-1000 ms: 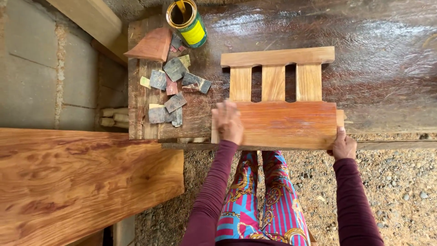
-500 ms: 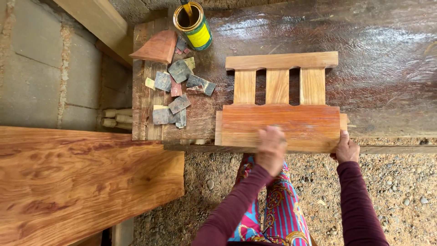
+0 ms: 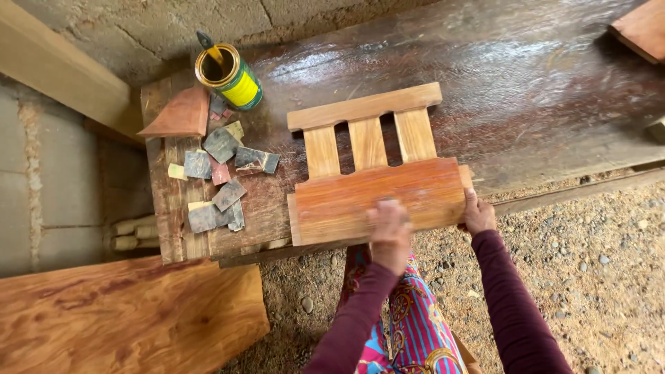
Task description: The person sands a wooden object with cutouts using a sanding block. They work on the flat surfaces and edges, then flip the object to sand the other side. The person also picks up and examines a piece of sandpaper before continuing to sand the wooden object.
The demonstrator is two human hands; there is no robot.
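Since a second ago your left hand [image 3: 389, 232] slid right along the stiff, slick reddish slatted wooden panel [image 3: 377, 190] on the bench, fingers blurred beyond telling, while your right hand [image 3: 478, 215] pinches its corner.

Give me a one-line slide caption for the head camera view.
Left hand rubs a slatted wooden panel on a dark workbench; right hand steadies its edge.

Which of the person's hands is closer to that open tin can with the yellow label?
The left hand. It rests on the near edge of the reddish wooden panel, below and right of the tin can. The right hand grips the panel's right end, farther away.
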